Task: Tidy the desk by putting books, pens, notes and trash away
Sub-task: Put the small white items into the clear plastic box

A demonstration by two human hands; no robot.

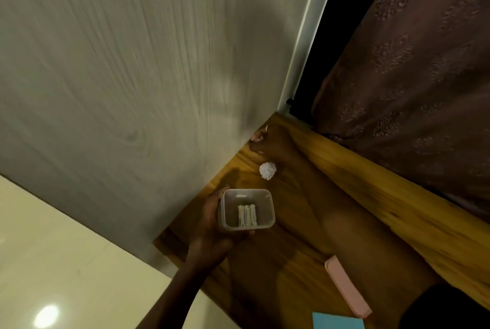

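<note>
Wooden desk (265, 270); left hand (212, 222) round container (267, 204), mouth up.

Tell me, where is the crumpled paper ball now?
In the head view, the crumpled paper ball lies on the wooden desk near its far corner, beside the right hand and beyond the clear container in the left hand.

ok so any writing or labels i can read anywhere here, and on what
No text can be read anywhere in this view.
White sticks in the clear container: any marks are too blurred to read.
Pink case, blue notepad, crumpled paper ball: no print visible.
</note>
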